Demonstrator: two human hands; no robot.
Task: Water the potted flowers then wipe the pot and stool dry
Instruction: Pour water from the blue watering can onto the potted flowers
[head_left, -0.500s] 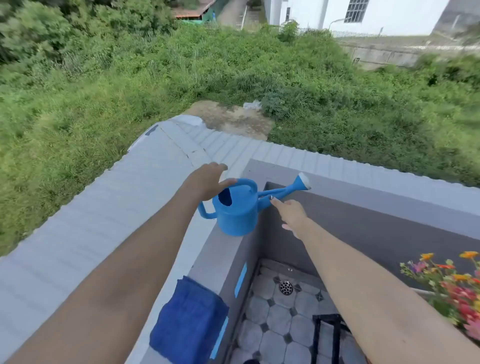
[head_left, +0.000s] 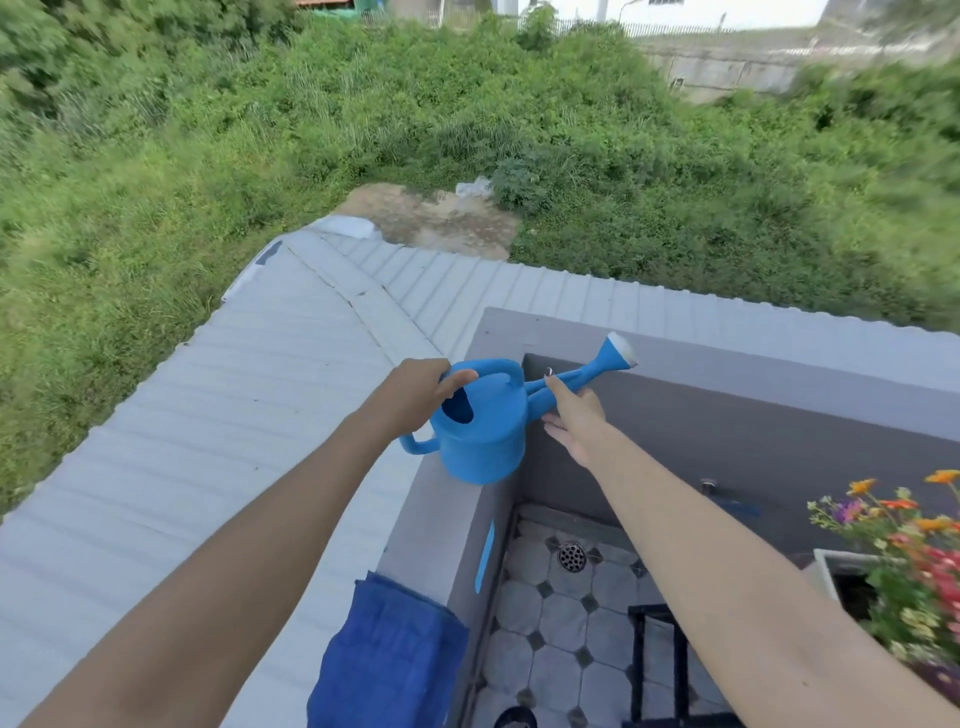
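watering has not begun, by my judgement: the can (head_left: 480, 431) is over the ledge (head_left: 441, 519) at the wall corner, well apart from the flowers (head_left: 904, 545), and its spout points away over the far wall, level, nothing pouring that i can see. my left hand (head_left: 415, 395) grips the top handle, fingers curled round it with the thumb lying over the bar. my right hand (head_left: 574, 415) is just under the spout near where it meets the can's body; the fingers are straight and loosely spread, one fingertip touching the spout, not closed round it. whether the can's base rests on the ledge or hangs just clear of it i cannot tell. the flowers sit in a white pot (head_left: 836, 566) at my right, low in view; the stool (head_left: 657, 660) shows only as dark bars below. the blue cloth (head_left: 389, 654) lies folded on the ledge near me, untouched. so all is left: carry the can right, pour, then wipe pot and stool with the cloth.
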